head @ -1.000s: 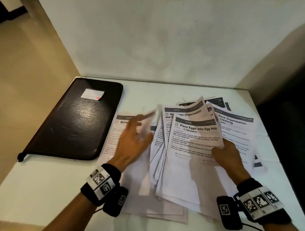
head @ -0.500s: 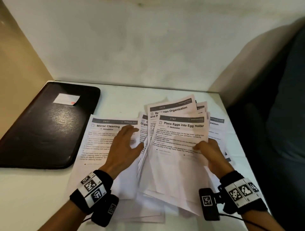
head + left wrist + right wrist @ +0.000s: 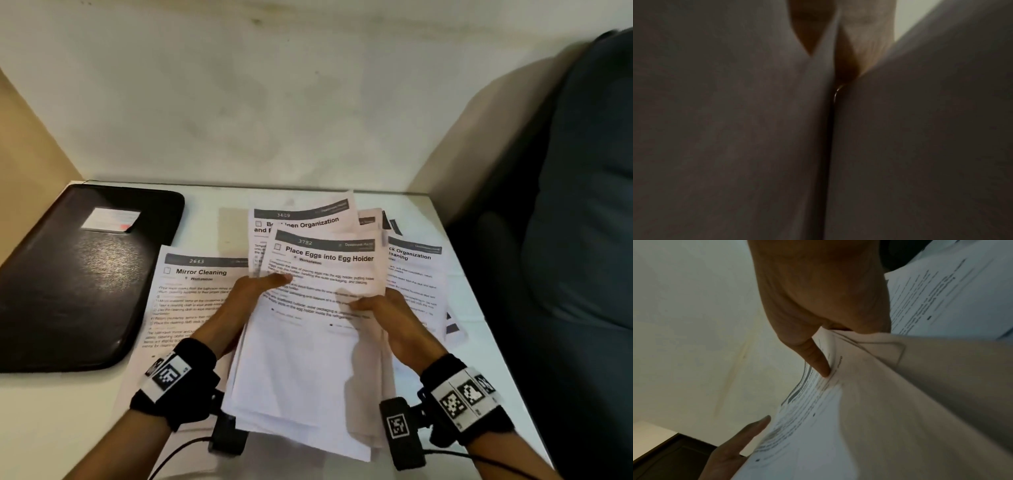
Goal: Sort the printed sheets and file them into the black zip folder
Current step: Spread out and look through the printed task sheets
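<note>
A stack of printed sheets (image 3: pixel 308 359), topped by "Place Eggs into Egg Holder", is held up off the white table (image 3: pixel 68 411) between both hands. My left hand (image 3: pixel 270 281) grips its left edge, thumb on top. My right hand (image 3: pixel 363 303) pinches the right edge, thumb pressed on the top sheet (image 3: pixel 818 360). The left wrist view is dark, with paper (image 3: pixel 920 146) close on both sides of the hand. The closed black zip folder (image 3: pixel 85 274) lies flat to the left. A "Mirror Cleaning" sheet (image 3: pixel 198 274) lies on the table beside the folder.
More sheets lie on the table to the right, one headed "Rack Organization" (image 3: pixel 414 270). A white wall (image 3: pixel 274 102) rises just behind the table. A dark upholstered seat (image 3: pixel 582 240) stands past the table's right edge. Wrist-camera cables (image 3: pixel 178 452) trail near the front edge.
My left hand has left the "Mirror Cleaning" sheet and moved right to take the stack's left edge. The fanned sheets have been drawn closer together.
</note>
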